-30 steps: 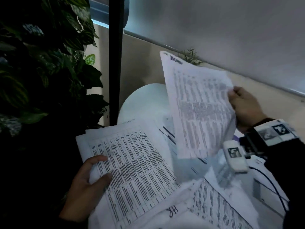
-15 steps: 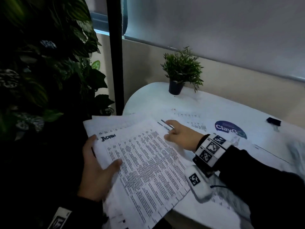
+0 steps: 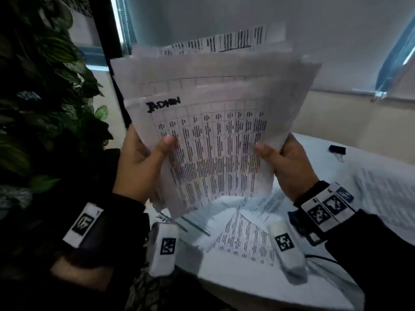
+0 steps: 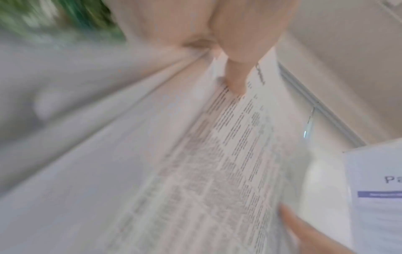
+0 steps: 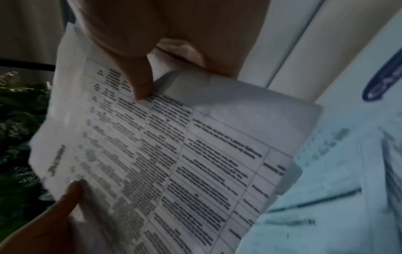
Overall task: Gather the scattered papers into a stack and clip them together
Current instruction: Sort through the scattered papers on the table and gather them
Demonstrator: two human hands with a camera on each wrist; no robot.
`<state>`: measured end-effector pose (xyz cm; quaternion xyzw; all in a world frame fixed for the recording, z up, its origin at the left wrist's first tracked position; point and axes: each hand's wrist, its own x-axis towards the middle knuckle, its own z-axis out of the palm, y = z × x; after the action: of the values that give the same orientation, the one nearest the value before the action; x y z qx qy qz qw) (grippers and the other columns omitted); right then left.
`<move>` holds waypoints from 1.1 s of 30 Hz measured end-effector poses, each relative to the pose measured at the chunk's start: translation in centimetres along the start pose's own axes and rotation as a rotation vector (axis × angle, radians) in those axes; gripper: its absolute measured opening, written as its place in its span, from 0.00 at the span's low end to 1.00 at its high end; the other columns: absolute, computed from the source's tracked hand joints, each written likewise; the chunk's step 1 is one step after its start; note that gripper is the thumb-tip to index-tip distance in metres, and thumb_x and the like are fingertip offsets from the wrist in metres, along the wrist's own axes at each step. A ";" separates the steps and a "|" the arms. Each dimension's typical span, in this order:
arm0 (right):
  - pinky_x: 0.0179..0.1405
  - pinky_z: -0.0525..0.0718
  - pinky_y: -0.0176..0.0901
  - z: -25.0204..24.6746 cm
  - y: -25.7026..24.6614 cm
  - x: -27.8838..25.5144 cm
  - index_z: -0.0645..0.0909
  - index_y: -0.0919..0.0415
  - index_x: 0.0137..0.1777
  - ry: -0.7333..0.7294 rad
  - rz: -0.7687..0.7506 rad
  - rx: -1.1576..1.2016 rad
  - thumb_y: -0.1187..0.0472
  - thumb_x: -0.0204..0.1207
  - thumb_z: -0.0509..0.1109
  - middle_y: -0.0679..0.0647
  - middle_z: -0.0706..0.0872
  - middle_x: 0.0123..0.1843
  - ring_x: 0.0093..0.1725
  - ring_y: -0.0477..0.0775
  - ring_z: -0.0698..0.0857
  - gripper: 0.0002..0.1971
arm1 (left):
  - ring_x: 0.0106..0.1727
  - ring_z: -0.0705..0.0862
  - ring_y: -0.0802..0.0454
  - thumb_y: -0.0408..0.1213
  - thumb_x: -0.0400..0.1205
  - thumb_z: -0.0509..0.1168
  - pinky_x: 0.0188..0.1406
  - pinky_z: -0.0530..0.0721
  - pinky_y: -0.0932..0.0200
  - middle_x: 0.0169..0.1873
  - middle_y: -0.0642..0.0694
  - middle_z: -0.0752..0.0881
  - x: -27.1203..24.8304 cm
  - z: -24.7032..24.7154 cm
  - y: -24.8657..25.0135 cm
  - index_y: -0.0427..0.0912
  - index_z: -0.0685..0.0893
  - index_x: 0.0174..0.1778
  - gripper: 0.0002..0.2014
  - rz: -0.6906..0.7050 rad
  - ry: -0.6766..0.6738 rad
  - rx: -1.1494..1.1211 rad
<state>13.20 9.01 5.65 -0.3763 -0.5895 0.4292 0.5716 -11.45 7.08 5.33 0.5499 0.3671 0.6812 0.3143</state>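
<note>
A stack of printed papers [image 3: 215, 135] stands upright in front of me, its top sheet a table headed "ADMIN". My left hand [image 3: 143, 162] grips its left edge with the thumb on the front. My right hand [image 3: 285, 162] grips the right edge the same way. The sheets fan out unevenly at the top. The right wrist view shows the stack of papers [image 5: 174, 163] with my right thumb [image 5: 135, 77] on it. Blurred in the left wrist view, the sheets [image 4: 217, 163] run away from my left thumb [image 4: 237, 75]. A black binder clip [image 3: 337, 149] lies on the table at the far right.
More loose papers [image 3: 244, 239] lie on the white table [image 3: 235, 274] below the stack, with another sheet [image 3: 386, 198] at the right. Dark leafy plants [image 3: 45, 108] fill the left side. A black post [image 3: 112, 63] and a window blind stand behind.
The stack has gone from lying flat on the table to standing upright. My right hand, which rested on the table papers, now holds the stack's right edge.
</note>
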 end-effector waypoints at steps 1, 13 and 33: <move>0.51 0.85 0.39 -0.8 -0.2 -0.3 0.77 0.56 0.60 0.030 -0.005 -0.013 0.61 0.66 0.72 0.45 0.91 0.50 0.54 0.47 0.89 0.20 | 0.59 0.86 0.59 0.29 0.79 0.66 0.54 0.85 0.64 0.58 0.49 0.85 0.1 0.9 -0.4 0.36 0.72 0.69 0.21 -0.034 -0.033 0.005; 0.58 0.84 0.56 -6.6 4.5 -3.0 0.77 0.57 0.66 0.222 0.173 -0.245 0.66 0.73 0.73 0.52 0.87 0.58 0.56 0.54 0.87 0.21 | 0.47 0.85 0.60 0.37 0.85 0.62 0.47 0.83 0.60 0.47 0.52 0.85 -0.6 7.3 -3.3 0.54 0.75 0.49 0.05 -0.201 -0.104 0.040; 0.34 0.75 0.46 -36.1 0.9 -8.4 0.61 0.56 0.72 0.616 0.621 -1.393 0.63 0.79 0.60 0.68 0.83 0.40 0.32 0.61 0.79 0.22 | 0.53 0.81 0.42 0.53 0.68 0.78 0.57 0.77 0.53 0.54 0.38 0.84 5.7 0.5 -13.3 0.42 0.80 0.60 0.29 -0.613 -0.663 1.355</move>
<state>49.62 4.24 1.04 -0.8918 -0.4063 -0.0190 0.1982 -11.73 18.96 -2.90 0.6688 0.7217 -0.0033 0.1783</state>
